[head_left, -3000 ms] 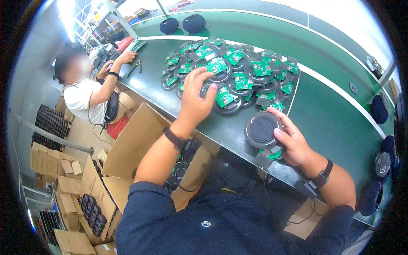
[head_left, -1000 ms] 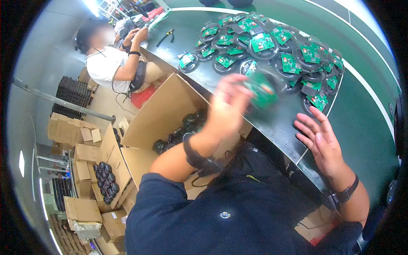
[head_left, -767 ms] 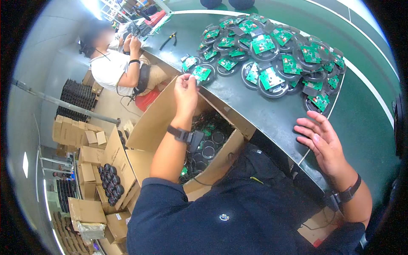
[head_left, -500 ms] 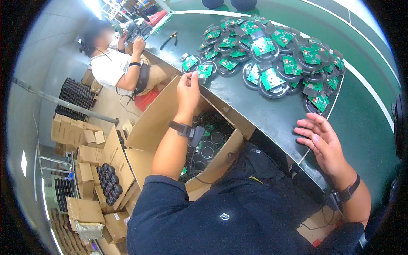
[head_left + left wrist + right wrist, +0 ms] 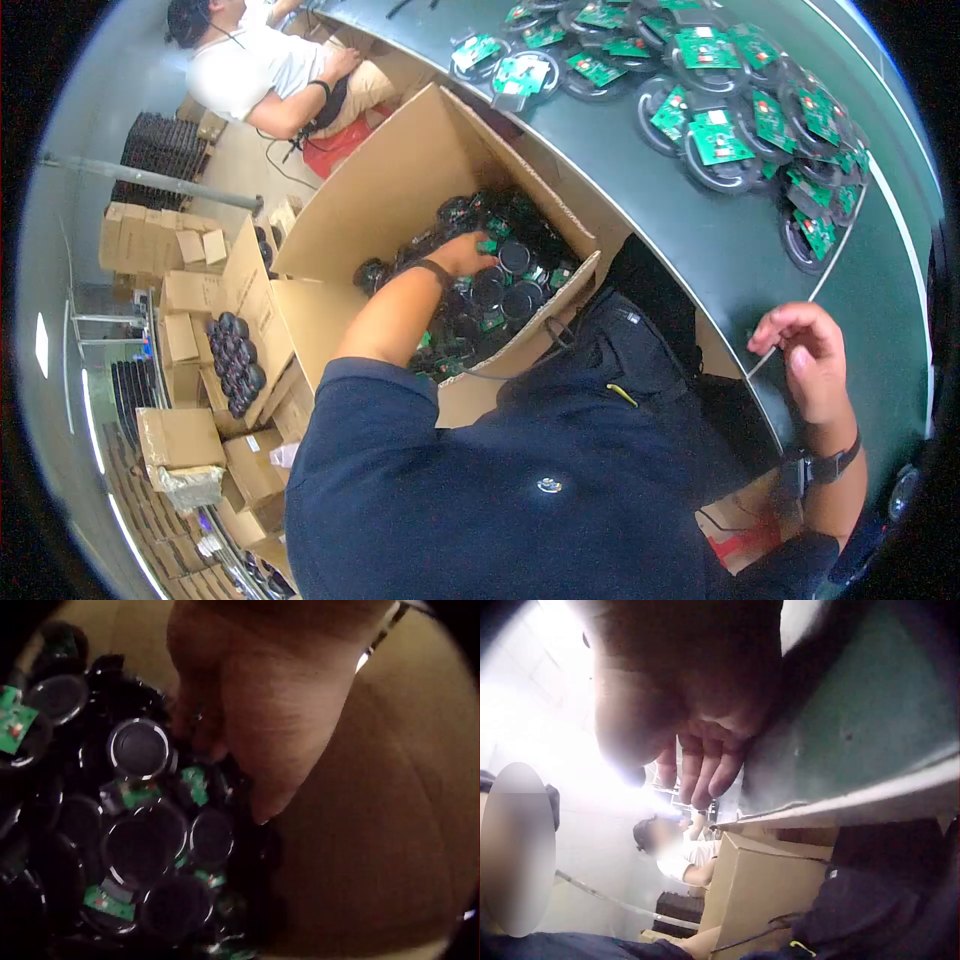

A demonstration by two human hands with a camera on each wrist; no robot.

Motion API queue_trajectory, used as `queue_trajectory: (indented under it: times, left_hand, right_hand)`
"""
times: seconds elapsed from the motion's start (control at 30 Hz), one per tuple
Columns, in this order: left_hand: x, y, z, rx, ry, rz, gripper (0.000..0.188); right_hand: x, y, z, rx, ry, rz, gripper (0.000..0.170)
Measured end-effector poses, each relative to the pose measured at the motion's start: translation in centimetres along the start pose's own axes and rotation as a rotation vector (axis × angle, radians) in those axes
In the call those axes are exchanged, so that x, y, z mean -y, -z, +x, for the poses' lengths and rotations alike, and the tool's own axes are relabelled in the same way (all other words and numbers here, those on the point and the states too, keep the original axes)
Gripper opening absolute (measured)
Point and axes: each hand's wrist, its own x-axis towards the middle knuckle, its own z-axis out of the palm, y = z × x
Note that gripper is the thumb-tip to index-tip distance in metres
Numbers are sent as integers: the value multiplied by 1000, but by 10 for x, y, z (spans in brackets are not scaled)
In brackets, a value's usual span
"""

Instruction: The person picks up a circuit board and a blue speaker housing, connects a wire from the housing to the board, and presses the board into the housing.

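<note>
My left hand [image 5: 465, 258] is down inside an open cardboard box [image 5: 375, 190], among round black discs [image 5: 140, 748] with small green circuit boards attached. In the head view a green board [image 5: 487, 246] shows right at its fingertips. From the left wrist, the thumb and fingers point down into the dark heap, the fingertips partly hidden; I cannot tell whether they pinch a disc. Above the table's front edge, my right hand [image 5: 808, 355] hangs with loosely bent fingers, holding nothing. One disc with its circuit board [image 5: 525, 78] lies near the table edge, board up.
Many more board-bearing discs [image 5: 718, 140] are heaped on the green table [image 5: 640, 190]. Another person [image 5: 250, 85] sits at the table's left. Stacked cartons [image 5: 180, 440] and a box of black round parts [image 5: 237, 365] stand on the floor at left.
My right hand has let go of the disc it held. My left hand carried a disc to the table's left edge, released it there, then moved down into the box. The head view has tilted downward.
</note>
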Motion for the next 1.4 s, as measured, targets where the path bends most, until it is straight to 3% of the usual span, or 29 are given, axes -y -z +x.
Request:
queue_trajectory:
  times: [0.03, 0.07, 0.1, 0.17, 0.23, 0.3, 0.37, 0.43, 0.5, 0.6, 0.63, 0.83, 1.13, 1.23, 1.4]
  left_hand:
    - [-9, -11, -3, -18, -44, 107, 79]
    - [-6, -24, 5, 32, -59, 106, 82]
    - [-6, -33, 8, 85, -76, 108, 86]
    - [-4, -48, 8, 90, -26, 161, 87]
    - [-4, -55, 12, 87, 14, 222, 89]
    - [-4, -59, 22, -103, 19, 391, 90]
    - [-4, -60, 34, -136, 18, 348, 88]
    - [-6, -61, 52, -287, 3, 389, 89]
    - [-10, -58, 70, -275, -8, 422, 91]
    - [-20, -56, 92, -134, 267, 292, 107]
    - [-12, -61, 101, -102, 286, 304, 112]
    - [3, -70, 124, -35, 185, 416, 119]
    - [-11, -53, 123, -61, 165, 521, 98]
    - [-6, -55, 130, -30, 173, 675, 93]
    - [1, -68, 139, -4, 227, 535, 102]
  right_hand:
    - [3, -1, 2, 63, 27, -128, 44]
    - [9, -12, 4, -5, 9, -146, 30]
    - [12, -15, 7, 0, -5, -147, 30]
    - [15, -20, 15, 92, 95, -598, 21]
    - [19, -29, 26, 91, 124, -722, 16]
    - [20, -28, 37, 239, 204, -823, 15]
    - [10, -31, 37, 89, 163, -747, 12]
    - [6, -32, 35, 6, 132, -700, 12]
    - [9, -32, 37, 43, 146, -738, 13]
    - [9, -31, 33, 64, 128, -738, 14]
    - [10, -30, 32, 44, 104, -706, 15]
    - [14, -28, 34, 31, 96, -595, 15]
    - [15, -29, 33, 20, 113, -562, 16]
    - [16, -33, 33, 2, 132, -541, 16]
    - [18, -32, 32, 43, 145, -528, 17]
